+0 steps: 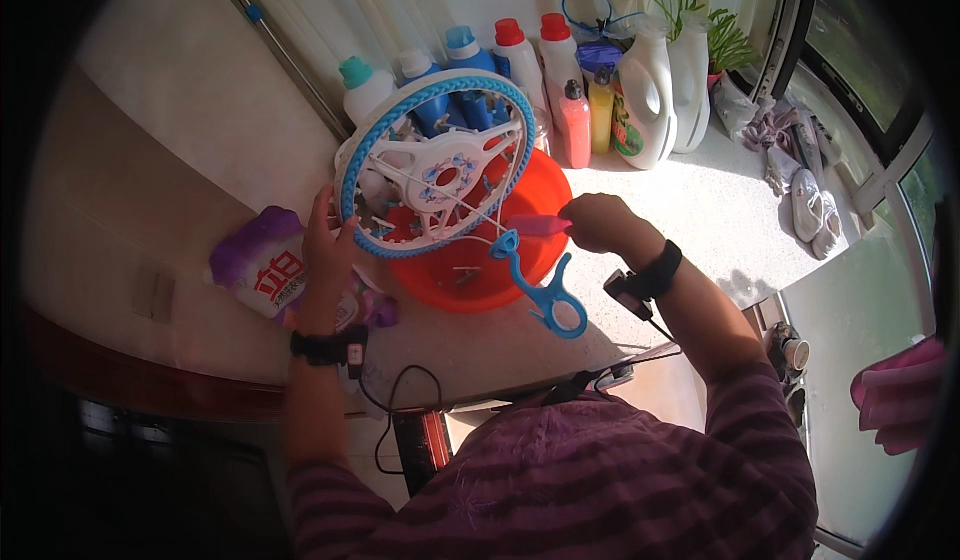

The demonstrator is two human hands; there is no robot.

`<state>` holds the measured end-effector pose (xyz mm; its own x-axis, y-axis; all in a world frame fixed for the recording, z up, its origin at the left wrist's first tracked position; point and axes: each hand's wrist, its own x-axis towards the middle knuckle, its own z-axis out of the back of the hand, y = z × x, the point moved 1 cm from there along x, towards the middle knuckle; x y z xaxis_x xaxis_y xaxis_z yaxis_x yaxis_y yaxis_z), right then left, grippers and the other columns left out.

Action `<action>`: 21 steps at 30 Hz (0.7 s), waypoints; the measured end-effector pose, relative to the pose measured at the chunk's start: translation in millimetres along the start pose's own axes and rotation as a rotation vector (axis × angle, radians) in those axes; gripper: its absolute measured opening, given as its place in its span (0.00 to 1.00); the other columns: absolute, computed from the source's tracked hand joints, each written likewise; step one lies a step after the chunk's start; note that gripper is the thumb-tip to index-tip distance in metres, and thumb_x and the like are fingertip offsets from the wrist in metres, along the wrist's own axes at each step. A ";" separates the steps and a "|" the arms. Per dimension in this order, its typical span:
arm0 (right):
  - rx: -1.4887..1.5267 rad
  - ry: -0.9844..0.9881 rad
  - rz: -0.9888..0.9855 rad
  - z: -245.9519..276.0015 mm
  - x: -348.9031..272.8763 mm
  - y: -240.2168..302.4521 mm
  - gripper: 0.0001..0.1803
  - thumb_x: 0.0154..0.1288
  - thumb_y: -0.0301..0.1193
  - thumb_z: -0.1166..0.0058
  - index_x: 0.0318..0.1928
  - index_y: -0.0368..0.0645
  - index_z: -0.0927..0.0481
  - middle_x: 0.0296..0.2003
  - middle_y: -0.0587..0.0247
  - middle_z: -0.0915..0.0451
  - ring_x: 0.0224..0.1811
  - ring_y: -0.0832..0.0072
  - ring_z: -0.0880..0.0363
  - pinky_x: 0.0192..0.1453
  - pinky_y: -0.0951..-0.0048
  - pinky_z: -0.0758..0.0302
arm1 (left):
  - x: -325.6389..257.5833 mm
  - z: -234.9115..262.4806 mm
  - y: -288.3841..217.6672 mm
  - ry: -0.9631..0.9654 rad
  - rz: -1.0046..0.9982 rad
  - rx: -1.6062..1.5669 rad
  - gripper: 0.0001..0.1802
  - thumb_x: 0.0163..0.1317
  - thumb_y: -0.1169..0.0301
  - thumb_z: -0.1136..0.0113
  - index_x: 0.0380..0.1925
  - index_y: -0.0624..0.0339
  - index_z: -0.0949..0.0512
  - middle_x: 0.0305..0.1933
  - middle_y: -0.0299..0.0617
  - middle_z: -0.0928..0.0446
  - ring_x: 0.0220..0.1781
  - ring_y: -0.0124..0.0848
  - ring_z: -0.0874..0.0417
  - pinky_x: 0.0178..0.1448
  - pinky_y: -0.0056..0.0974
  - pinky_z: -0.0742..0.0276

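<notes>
A round clothes-drying hanger (520, 130), white with a blue braided rim and small clips, is tilted up over a red basin (558, 185). Its blue hook (545, 305) hangs toward me on white cords. My left hand (328, 245) grips the hanger's rim at the lower left. My right hand (605, 225) is closed on a pink, flat, tapering thing (538, 225) that points left, just above the hook's top; its kind I cannot make out. The hanger hides part of the basin's inside.
Several detergent bottles (518, 55) line the back of the pale counter (690, 230). A purple-and-white detergent pack (262, 265) lies left of my left hand. White shoes (808, 205) stand at the right by the window. Cables run from both wrist straps.
</notes>
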<state>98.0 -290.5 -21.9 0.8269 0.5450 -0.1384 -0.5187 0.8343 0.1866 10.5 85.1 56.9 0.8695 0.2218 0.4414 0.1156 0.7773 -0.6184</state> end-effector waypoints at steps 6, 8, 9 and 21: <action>0.449 -0.133 0.052 -3.0 -12.2 1.2 0.16 0.68 0.32 0.51 0.53 0.41 0.21 0.37 0.53 0.17 0.40 0.59 0.17 0.43 0.59 0.21 | 17.7 11.7 4.3 0.114 -0.080 -0.017 0.29 0.66 0.76 0.46 0.67 0.60 0.40 0.62 0.56 0.29 0.61 0.46 0.24 0.64 0.44 0.28; 0.609 -0.037 0.011 -3.0 -20.7 2.0 0.20 0.71 0.32 0.52 0.61 0.42 0.25 0.34 0.56 0.19 0.32 0.68 0.18 0.36 0.68 0.22 | 20.4 13.0 9.4 0.134 -0.086 -0.028 0.29 0.66 0.76 0.47 0.67 0.61 0.41 0.62 0.57 0.30 0.62 0.45 0.25 0.65 0.44 0.30; 0.775 0.011 -0.040 -4.0 -25.6 2.9 0.21 0.72 0.31 0.53 0.63 0.42 0.26 0.32 0.59 0.21 0.30 0.71 0.21 0.34 0.70 0.24 | 21.2 13.7 11.8 0.137 -0.097 -0.034 0.30 0.66 0.76 0.47 0.68 0.62 0.42 0.63 0.57 0.31 0.63 0.45 0.26 0.66 0.44 0.30; 1.730 0.042 -0.203 -41.6 -59.2 25.2 0.29 0.70 0.25 0.57 0.72 0.43 0.38 0.33 0.68 0.29 0.27 0.80 0.30 0.29 0.78 0.29 | 37.5 10.7 2.1 0.216 -0.216 0.074 0.30 0.69 0.75 0.49 0.69 0.63 0.43 0.64 0.54 0.31 0.62 0.43 0.25 0.65 0.43 0.30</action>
<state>26.9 -298.3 -49.5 0.8235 0.4768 -0.3074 0.4182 -0.1440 0.8969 38.2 101.3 79.1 0.9115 -0.0776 0.4039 0.2805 0.8355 -0.4725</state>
